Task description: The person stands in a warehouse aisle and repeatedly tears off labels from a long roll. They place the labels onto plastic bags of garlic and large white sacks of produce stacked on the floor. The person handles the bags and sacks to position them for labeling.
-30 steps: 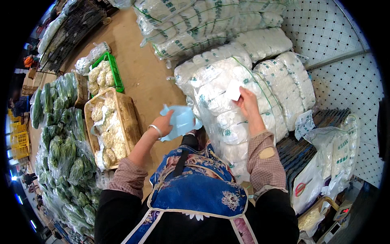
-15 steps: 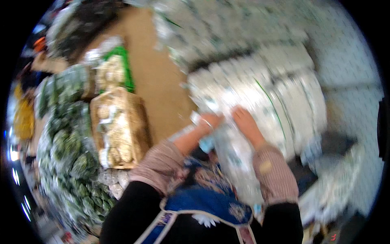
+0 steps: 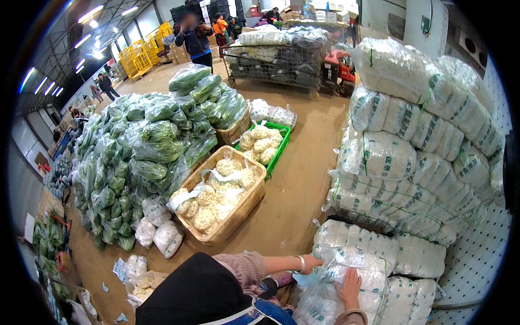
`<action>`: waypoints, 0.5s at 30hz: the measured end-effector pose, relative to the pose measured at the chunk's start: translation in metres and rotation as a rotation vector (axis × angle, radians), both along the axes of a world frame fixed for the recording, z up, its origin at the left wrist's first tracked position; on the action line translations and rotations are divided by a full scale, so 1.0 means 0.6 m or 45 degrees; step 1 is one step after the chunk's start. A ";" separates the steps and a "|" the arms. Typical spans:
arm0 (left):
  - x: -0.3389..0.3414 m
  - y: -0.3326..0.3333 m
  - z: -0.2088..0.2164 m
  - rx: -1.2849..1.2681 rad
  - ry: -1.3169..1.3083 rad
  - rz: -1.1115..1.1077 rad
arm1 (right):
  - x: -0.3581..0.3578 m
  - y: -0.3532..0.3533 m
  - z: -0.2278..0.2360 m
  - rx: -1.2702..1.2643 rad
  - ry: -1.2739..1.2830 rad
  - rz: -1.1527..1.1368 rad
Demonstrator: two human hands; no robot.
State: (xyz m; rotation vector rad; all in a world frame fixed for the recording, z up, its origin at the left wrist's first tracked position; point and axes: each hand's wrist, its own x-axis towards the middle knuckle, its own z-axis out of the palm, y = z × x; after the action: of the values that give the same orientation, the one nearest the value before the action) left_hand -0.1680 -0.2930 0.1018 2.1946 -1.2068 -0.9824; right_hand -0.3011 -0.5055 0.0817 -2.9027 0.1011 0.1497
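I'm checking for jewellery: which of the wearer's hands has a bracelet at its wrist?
The left hand, by the left edge of the white bale: a pale bracelet circles its wrist. The right hand, on the bale, has a bare wrist.

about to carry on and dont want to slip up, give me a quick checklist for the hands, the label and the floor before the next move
1. Right hand resting on the white bundle: ok
2. Left hand at the bundle's left side: ok
3. Left hand's grip on the light blue piece beneath it: cannot tell
4. White label uncovered by the hands: ok
5. Floor free of pale blue scraps: not ok
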 end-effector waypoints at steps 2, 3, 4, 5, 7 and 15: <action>0.008 0.042 0.044 -0.089 0.229 0.176 | 0.001 -0.026 0.008 0.021 0.198 0.014; 0.006 0.057 0.071 -0.136 0.423 0.314 | -0.007 -0.028 0.014 0.218 0.051 -0.114; 0.002 0.075 0.089 -0.177 0.612 0.478 | -0.011 -0.018 0.028 0.428 -0.097 -0.213; 0.000 0.093 0.064 -0.395 0.548 0.428 | -0.018 -0.003 0.042 0.640 -0.230 -0.304; -0.015 0.098 0.082 -0.404 0.804 0.543 | -0.044 0.032 0.074 1.107 -0.072 -0.432; -0.038 0.095 0.163 -0.673 0.690 0.344 | -0.282 -0.131 0.334 2.471 -1.184 -0.094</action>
State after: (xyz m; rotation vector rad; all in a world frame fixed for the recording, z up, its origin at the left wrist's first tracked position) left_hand -0.1907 -0.2358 0.1997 1.4953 -0.7747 -0.9277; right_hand -0.4705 -0.5843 0.2821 -0.8324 -0.0807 -0.6907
